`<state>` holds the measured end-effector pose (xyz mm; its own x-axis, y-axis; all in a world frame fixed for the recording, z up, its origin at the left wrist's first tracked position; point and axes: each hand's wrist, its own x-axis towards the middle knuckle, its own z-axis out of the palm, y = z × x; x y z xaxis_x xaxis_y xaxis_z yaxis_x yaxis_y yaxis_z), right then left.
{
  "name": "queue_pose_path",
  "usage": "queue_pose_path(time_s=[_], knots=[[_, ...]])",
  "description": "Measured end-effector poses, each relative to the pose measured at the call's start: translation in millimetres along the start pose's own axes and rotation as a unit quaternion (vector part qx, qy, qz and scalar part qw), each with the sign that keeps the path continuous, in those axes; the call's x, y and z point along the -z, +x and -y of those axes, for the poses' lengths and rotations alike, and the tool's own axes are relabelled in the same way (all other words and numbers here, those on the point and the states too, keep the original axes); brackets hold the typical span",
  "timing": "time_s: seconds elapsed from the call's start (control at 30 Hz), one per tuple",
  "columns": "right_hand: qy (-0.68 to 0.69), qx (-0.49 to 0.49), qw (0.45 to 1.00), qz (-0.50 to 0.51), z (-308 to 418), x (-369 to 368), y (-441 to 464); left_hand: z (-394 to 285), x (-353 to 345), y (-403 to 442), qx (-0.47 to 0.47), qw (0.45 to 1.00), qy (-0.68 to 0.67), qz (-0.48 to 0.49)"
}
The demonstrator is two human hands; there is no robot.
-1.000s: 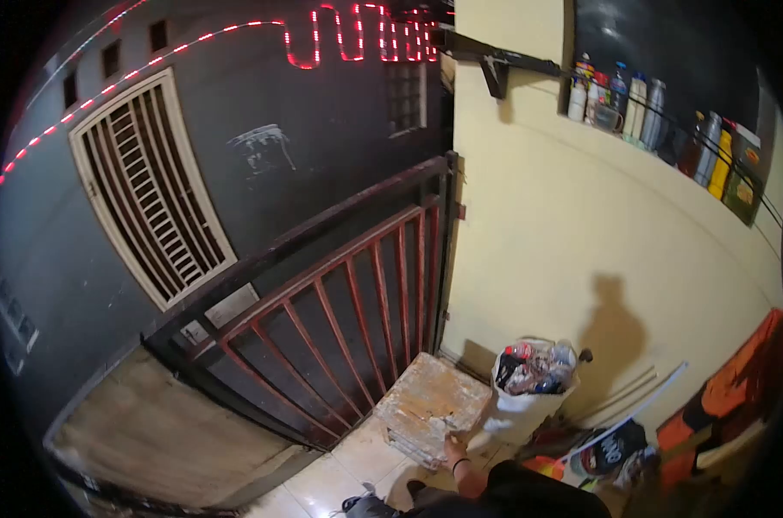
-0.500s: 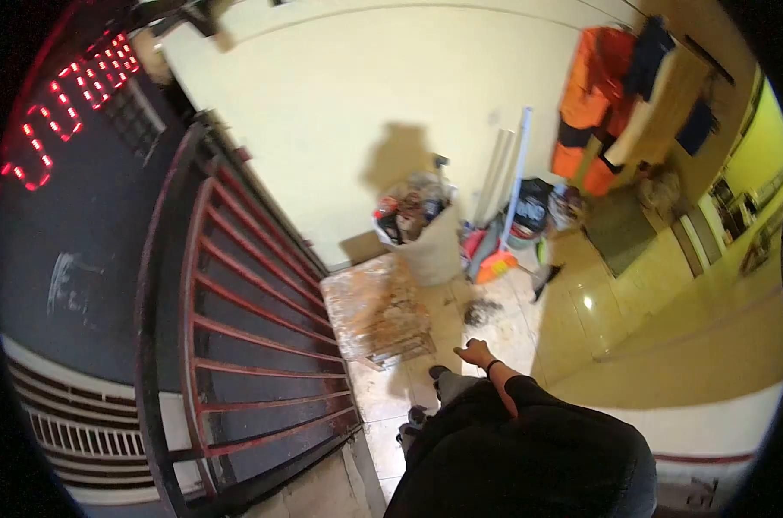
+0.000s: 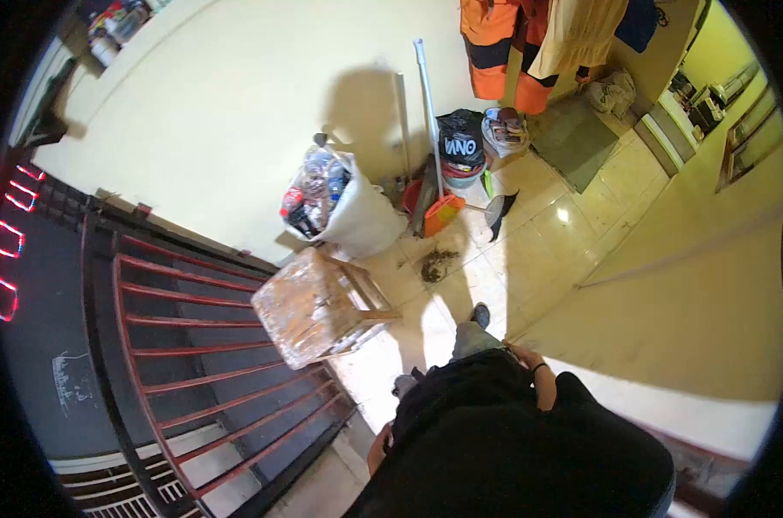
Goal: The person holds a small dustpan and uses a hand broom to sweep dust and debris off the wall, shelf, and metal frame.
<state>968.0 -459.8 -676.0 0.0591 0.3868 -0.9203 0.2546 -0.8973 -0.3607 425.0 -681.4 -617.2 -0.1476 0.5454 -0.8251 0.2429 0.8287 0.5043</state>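
Observation:
My right hand (image 3: 526, 356), with a dark band at the wrist, is by my right hip against the dark clothing; its fingers are small and partly hidden. At my left side only part of my left hand (image 3: 379, 449) shows, its fingers out of sight behind the dark clothing. Neither hand shows a held thing. Ahead of my feet lies a small heap of dark dirt (image 3: 439, 265). Beyond it a broom with an orange head (image 3: 443, 215) leans on the wall, beside a dustpan-like thing (image 3: 498, 211).
A worn wooden stool (image 3: 301, 306) stands at front left, next to a red barred gate (image 3: 197, 350). Behind it is a white sack (image 3: 365, 216) full of plastic bottles. A black bag (image 3: 461, 138) sits in a tub by the wall. Orange clothing (image 3: 486, 52) hangs above a mat (image 3: 572, 142).
My view has swung and come closer to the stool and sack. My right hand has gone from out in front, fingers curled, back to my hip. Part of my left hand now shows.

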Motion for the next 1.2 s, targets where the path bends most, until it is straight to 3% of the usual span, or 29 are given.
queue_pose_path(time_s=[0.17, 0.23, 0.27, 0.3, 0.37, 0.4, 0.5, 0.57, 0.67, 0.77, 0.9, 0.97, 1.03, 1.07, 1.2], knots=[[-0.145, 0.036, 0.989, 0.006, 2, 104, 32, -88, -76, 58, -0.006, 0.999, -0.034, 0.02], [-0.32, -0.05, 0.938, -0.124, 55, 146, 4, -120, -101, 85, -0.011, 0.997, -0.069, 0.034], [-0.25, -0.096, 0.955, -0.124, 89, 165, -21, -133, -112, 97, -0.016, 0.995, -0.093, 0.04], [-0.26, -0.095, 0.953, -0.119, 87, 187, 3, -150, -123, 107, -0.024, 0.991, -0.123, 0.047], [-0.39, 0.027, 0.899, -0.199, 60, 227, 71, -173, -140, 115, -0.029, 0.984, -0.166, 0.054], [-0.332, 0.005, 0.925, -0.186, 78, 244, 81, -189, -146, 108, -0.022, 0.983, -0.174, 0.062], [-0.291, 0.053, 0.939, -0.176, 105, 289, 141, -210, -172, 78, 0.055, 0.991, -0.117, 0.025], [-0.279, 0.046, 0.945, -0.167, 153, 302, 149, -129, -199, 102, 0.025, 0.999, 0.024, -0.021], [-0.309, 0.064, 0.937, -0.151, 228, 321, 179, -155, -244, 69, 0.023, 0.975, 0.222, 0.002], [-0.325, 0.049, 0.933, -0.143, 263, 340, 242, -230, -301, 62, 0.157, 0.98, 0.119, -0.03], [-0.314, -0.016, 0.943, -0.111, 293, 367, 387, -311, -376, 93, 0.258, 0.96, 0.053, -0.096], [-0.344, 0.006, 0.929, -0.141, 309, 379, 494, -350, -408, 109, 0.291, 0.948, 0.037, -0.125], [-0.393, 0.122, 0.887, -0.21, 326, 386, 604, -371, -437, 118, 0.316, 0.937, 0.028, -0.146], [-0.365, 0.09, 0.906, -0.196, 370, 384, 631, -381, -453, 121, 0.329, 0.931, 0.023, -0.157], [-0.356, 0.188, 0.893, -0.199, 484, 367, 772, -417, -522, 133, 0.382, 0.904, -0.008, -0.19]])
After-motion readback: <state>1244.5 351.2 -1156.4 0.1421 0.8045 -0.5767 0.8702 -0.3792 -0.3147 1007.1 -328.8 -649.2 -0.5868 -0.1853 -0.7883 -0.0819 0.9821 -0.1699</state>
